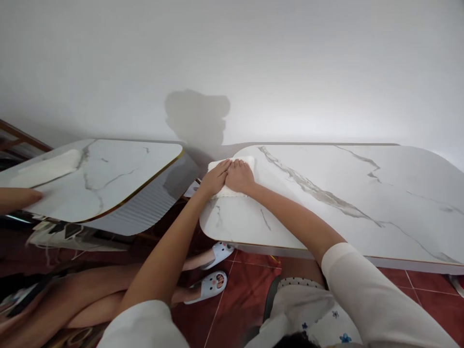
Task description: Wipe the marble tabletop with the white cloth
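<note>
My left hand [215, 178] and my right hand [239, 176] lie side by side, touching, on a folded white cloth [228, 192]. Both palms face down, with fingers stretched out over the cloth and pressing it to the tabletop. The cloth sits at the left rounded end of a white marble-patterned table [348, 174], and its left edge is near the table's rim. My hands hide much of its middle. Neither hand is visibly wrapped round the cloth.
Across a gap on the left stands a second marble-patterned table [112, 169] with another white cloth [54, 166] on it. A co-worker's hand [21, 198] reaches over that table's edge. The person's feet in light slippers [212, 285] rest on red floor tiles. Behind is a white wall [290, 72].
</note>
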`<control>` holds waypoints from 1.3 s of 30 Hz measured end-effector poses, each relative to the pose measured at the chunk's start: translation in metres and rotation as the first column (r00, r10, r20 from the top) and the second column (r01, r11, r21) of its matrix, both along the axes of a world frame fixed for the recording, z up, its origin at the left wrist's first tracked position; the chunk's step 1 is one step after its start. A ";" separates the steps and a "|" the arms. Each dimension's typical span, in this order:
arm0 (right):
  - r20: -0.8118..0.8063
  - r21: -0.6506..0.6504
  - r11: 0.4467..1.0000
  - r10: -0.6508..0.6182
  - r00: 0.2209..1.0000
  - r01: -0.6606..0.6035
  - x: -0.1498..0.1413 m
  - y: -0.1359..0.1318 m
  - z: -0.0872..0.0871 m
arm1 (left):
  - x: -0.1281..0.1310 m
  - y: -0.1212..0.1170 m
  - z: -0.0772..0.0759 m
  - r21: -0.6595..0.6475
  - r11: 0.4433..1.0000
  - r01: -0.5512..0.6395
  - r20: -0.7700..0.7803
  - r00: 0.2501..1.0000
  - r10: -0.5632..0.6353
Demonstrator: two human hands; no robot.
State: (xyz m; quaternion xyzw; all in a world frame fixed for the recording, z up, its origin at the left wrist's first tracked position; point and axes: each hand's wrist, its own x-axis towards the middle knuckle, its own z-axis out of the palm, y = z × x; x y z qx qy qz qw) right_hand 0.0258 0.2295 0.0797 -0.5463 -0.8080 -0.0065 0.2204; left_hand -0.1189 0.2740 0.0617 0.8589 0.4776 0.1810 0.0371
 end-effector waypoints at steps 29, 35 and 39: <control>0.021 -0.082 0.963 -0.255 0.967 0.256 0.122 0.083 0.001 | 0.147 0.093 0.017 0.065 0.987 0.146 -0.044 0.989 -0.144; 0.039 -0.092 0.963 -0.251 0.967 0.254 0.108 0.035 0.000 | 0.130 0.049 0.016 0.026 0.977 0.213 -0.069 0.975 -0.211; 0.020 -0.074 0.970 -0.229 0.973 0.230 0.089 -0.005 -0.003 | 0.107 0.013 0.011 0.027 0.975 0.223 -0.097 0.971 -0.219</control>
